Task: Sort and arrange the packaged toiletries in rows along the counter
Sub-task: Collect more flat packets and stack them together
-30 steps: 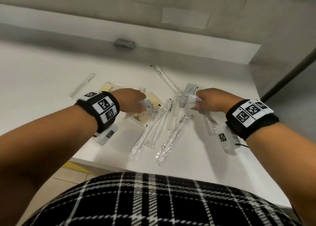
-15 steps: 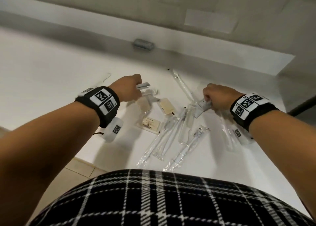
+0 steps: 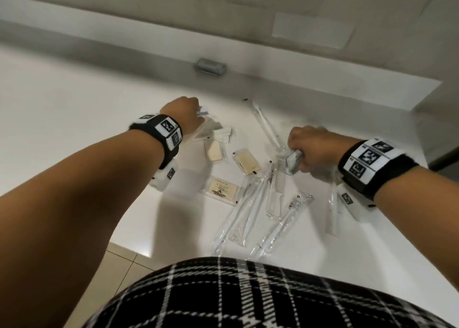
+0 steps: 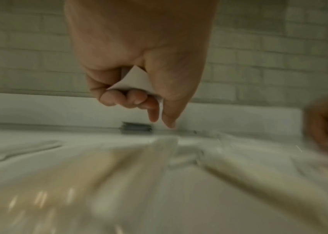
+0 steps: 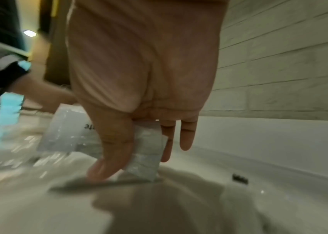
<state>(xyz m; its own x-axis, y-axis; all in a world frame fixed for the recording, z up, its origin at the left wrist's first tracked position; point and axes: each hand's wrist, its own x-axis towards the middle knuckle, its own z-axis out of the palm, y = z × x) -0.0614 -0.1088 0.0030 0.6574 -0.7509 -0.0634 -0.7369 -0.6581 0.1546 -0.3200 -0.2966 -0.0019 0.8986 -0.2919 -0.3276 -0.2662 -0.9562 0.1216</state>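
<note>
Packaged toiletries, meaning wrapped toothbrushes (image 3: 280, 226), a comb (image 3: 277, 191) and soap bars (image 3: 222, 191), sit scattered mid-table (image 3: 74, 119). Left hand (image 3: 182, 115) pinches a small white packet (image 4: 133, 80) at the far left of the pile; right hand (image 3: 313, 148) is clamped on a clear sachet (image 5: 74, 131) just above the table.

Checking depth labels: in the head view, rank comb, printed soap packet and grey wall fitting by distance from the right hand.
From the right hand:
1. Comb, in its clear wrap, just beside and below the hand.
2. Printed soap packet, further left, toward the counter's near edge.
3. Grey wall fitting, farthest, up at the back ledge.
</note>
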